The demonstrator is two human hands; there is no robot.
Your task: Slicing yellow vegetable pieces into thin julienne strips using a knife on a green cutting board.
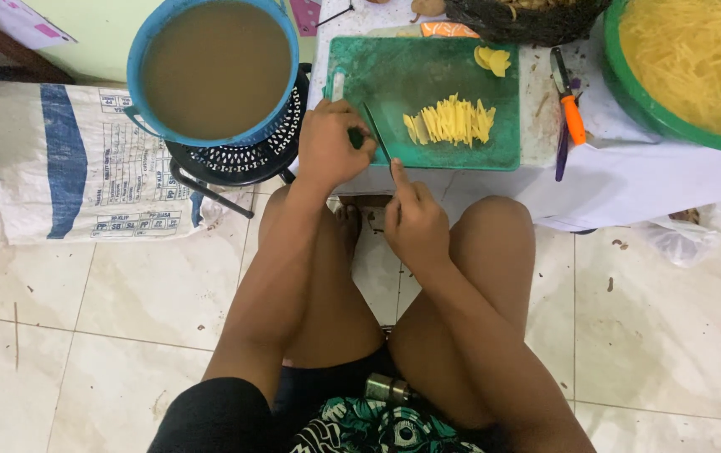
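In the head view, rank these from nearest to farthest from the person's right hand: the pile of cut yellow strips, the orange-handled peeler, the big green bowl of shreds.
From the right hand:
1. Pile of cut yellow strips, on the green cutting board, just above the hand.
2. Orange-handled peeler, on the white cloth right of the board.
3. Green bowl of shreds, at the far upper right.

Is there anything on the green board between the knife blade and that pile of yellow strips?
Nothing visible. The knife, gripped by the left hand, has bare green cutting board between it and the yellow strips. The right hand sits below the board's edge, off that path.
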